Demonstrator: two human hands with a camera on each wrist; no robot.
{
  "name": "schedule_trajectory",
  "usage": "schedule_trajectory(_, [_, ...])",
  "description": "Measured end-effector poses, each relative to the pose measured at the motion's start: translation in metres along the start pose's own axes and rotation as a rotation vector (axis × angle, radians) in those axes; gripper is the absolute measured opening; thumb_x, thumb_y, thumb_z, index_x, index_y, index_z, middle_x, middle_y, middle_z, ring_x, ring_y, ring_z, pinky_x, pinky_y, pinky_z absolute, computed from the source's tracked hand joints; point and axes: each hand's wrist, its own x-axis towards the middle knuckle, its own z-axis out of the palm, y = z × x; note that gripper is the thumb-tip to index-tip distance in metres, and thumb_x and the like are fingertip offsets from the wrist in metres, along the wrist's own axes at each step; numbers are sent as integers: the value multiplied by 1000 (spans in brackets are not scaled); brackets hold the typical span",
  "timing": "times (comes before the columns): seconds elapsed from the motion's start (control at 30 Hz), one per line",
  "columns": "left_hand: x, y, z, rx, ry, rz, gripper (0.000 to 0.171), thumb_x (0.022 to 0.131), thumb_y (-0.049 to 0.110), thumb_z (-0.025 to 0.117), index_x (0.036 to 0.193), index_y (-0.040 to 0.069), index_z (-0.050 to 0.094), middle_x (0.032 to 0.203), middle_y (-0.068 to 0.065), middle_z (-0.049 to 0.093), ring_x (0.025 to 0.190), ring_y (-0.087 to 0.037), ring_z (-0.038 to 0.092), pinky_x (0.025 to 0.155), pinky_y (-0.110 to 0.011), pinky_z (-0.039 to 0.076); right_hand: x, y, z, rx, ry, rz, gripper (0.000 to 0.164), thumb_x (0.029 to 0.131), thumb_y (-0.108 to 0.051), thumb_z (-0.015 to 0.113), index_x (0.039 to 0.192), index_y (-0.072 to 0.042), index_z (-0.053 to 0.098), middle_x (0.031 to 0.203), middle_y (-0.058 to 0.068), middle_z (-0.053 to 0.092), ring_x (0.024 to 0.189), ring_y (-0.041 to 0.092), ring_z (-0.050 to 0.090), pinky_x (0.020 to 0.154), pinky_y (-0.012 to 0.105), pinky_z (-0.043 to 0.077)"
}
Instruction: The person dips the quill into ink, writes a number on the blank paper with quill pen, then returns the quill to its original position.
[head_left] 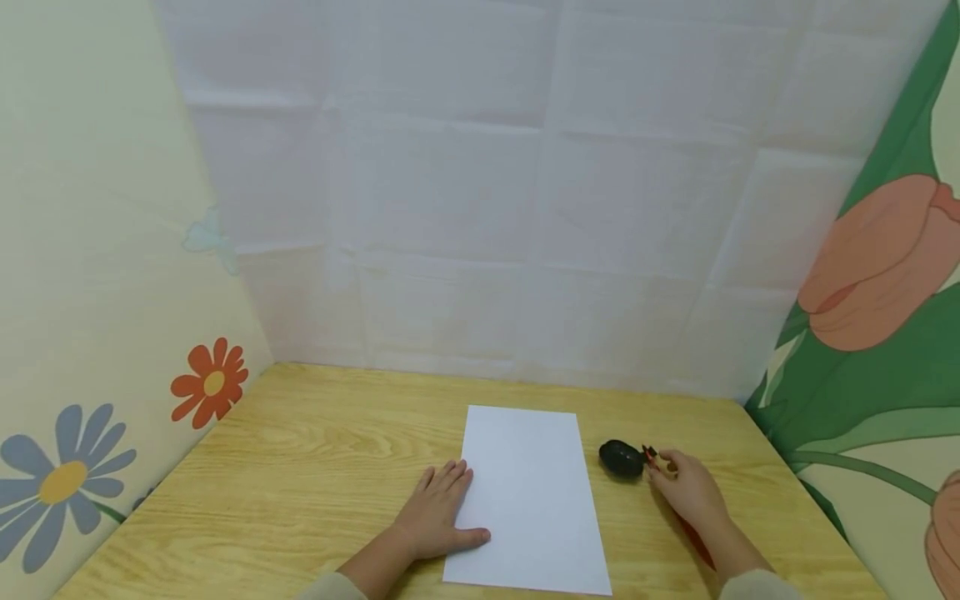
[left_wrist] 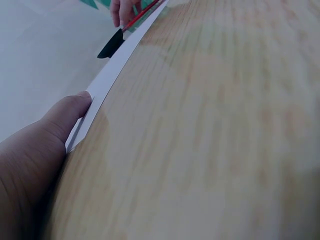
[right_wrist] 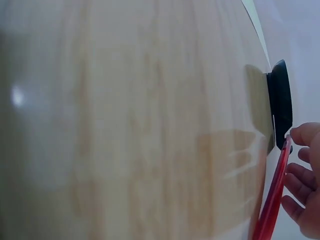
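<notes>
My left hand [head_left: 442, 512] lies palm down over the left edge of a white sheet of paper [head_left: 528, 500], fingers straight and thumb spread onto the sheet. In the left wrist view its thumb [left_wrist: 67, 115] rests along the paper's edge. My right hand [head_left: 692, 492] is at the right of a small black oval dish [head_left: 621, 460], with loosely bent fingers. A slim red stick [right_wrist: 272, 200], like a brush or pen handle, leans with one end at the dish. My right fingertips are right at that end; I cannot tell whether they pinch it.
The wood-grain table [head_left: 337, 450] carries the paper and dish. A creased white cloth [head_left: 480, 208] hangs behind it. A flowered backdrop [head_left: 90, 292] stands on the left, and a tulip-patterned one [head_left: 862, 383] on the right.
</notes>
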Motion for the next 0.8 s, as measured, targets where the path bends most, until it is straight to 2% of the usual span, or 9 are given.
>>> schedule_trajectory(0.27, [0,-1,1,3,2,-2,101,82,72,57,150,0,35,159,-17,31,149,-35,25,121,-58,15,4,4,1,3,-29,21,45,93,-24,62,124,7,58,111,28,65,102,43,62,87,57,49])
schedule_trajectory(0.6, [3,-3,3,25,7,-5,101,82,73,56,150,1,36,159,-16,32,149,-34,25,121,-58,15,7,6,-1,-25,-53,36,44,91,-23,63,123,6,60,97,15,68,89,29,64,76,49,51])
schedule_trajectory(0.8, [4,-4,4,26,-6,-12,102,82,74,55,151,2,34,160,-15,30,150,-34,24,122,-57,14,8,5,-1,-30,-77,45,45,91,-24,63,124,7,59,97,15,68,88,29,64,76,49,51])
